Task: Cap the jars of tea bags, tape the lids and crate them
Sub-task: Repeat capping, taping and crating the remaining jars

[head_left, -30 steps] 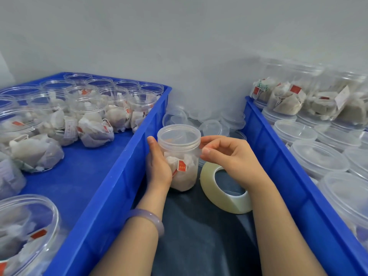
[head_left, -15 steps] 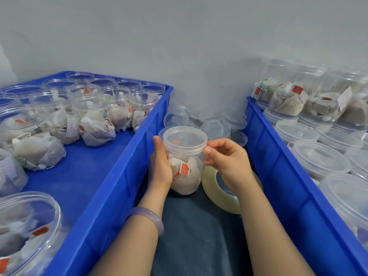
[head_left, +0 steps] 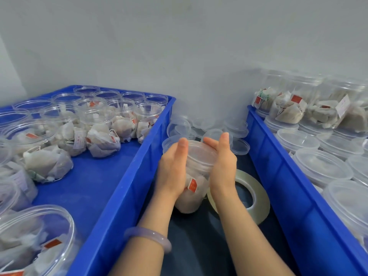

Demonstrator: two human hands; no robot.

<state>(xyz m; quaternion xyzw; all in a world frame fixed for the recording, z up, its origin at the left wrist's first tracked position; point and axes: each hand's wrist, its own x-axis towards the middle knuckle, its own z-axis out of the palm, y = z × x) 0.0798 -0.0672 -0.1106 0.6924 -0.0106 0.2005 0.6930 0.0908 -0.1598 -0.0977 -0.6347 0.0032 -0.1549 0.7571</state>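
The jar (head_left: 199, 158) of tea bags sits in the gap between two blue crates, sandwiched between both hands. The left hand (head_left: 173, 168) lies flat against its left side, fingers straight, together and pointing away from the person. The right hand (head_left: 221, 166) mirrors it on the right side, so the palms face each other with the jar pressed between them. Neither hand curls round it. Both forearms reach forward from the lower edge of the view, roughly parallel, and the left wrist carries a pale bracelet (head_left: 149, 236).

The jar leans with its top away from the person. A clear lid appears to be on it, though the blur makes that hard to confirm. Its base is low over the dark table; I cannot tell whether it touches.

A tape roll (head_left: 263, 202) lies flat just right of the jar, partly under the right wrist. Loose lids (head_left: 239, 146) are piled beyond the hands, against the wall. The left crate (head_left: 127, 176) holds open jars (head_left: 99, 124) of tea bags, and the right crate (head_left: 288, 186) holds capped jars (head_left: 322, 164).
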